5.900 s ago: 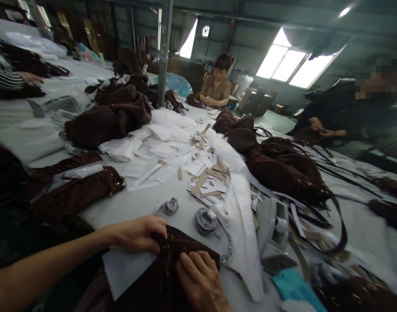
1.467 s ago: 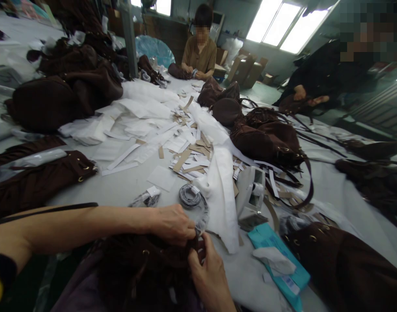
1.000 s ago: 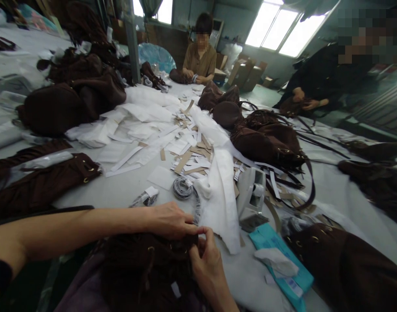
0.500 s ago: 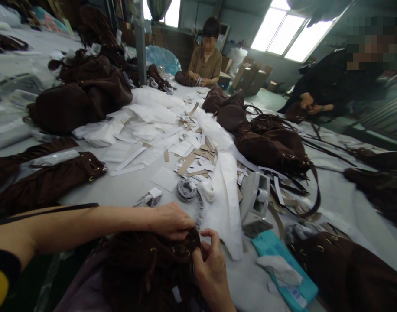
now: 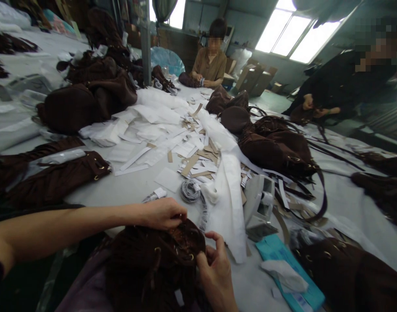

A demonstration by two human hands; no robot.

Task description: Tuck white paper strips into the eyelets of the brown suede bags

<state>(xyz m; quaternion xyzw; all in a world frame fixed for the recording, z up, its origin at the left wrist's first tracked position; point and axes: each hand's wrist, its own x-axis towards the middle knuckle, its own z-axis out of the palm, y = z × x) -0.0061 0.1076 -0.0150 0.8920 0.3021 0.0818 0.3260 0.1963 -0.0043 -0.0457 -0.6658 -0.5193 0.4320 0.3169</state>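
A dark brown suede bag (image 5: 146, 268) with metal eyelets lies bunched at the table's near edge. My left hand (image 5: 162, 213) is closed on its gathered top rim. My right hand (image 5: 214, 271) pinches the same rim from the right, thumb and fingers pressed together by an eyelet. A coil of grey cord (image 5: 190, 191) lies just beyond both hands.
The long grey table (image 5: 130, 188) carries several brown bags (image 5: 276, 145), white paper (image 5: 153, 125), cardboard strips (image 5: 198, 158), a white cloth (image 5: 229, 195), a tape dispenser (image 5: 260, 203) and a teal packet (image 5: 292, 277). One person (image 5: 211, 60) sits at the far end, another (image 5: 335, 86) at right.
The bag's rim has bunched tighter and risen a little between my hands. My right hand has slid slightly right and its fingers curled in. The view has tilted slightly.
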